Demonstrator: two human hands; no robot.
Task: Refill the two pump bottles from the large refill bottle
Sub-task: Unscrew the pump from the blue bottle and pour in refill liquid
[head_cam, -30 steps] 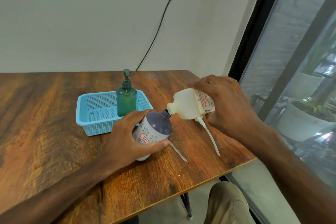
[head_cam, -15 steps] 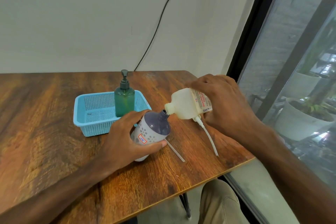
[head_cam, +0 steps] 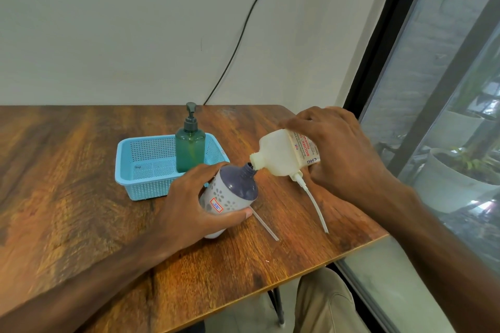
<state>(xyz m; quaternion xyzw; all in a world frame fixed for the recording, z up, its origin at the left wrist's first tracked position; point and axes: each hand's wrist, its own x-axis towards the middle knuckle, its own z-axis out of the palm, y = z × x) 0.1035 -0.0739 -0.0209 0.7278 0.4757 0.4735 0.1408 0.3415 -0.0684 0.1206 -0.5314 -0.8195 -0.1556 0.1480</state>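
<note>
Both bottles are held tilted above the surface (head_cam: pixel 81 170): the patterned pump bottle (head_cam: pixel 228 194) is gripped by the left hand (head_cam: pixel 194 205), the refill bottle (head_cam: pixel 284 157) by the right hand (head_cam: pixel 338 151), mouths touching. Pouring is judged underway; steady tilt is needed next. The green pump bottle (head_cam: pixel 190 149) stands beyond the left hand, still capped.

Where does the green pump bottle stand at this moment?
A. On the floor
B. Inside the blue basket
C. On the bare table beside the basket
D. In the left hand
B: the green pump bottle stands upright inside the blue basket, untouched by either hand.
</note>
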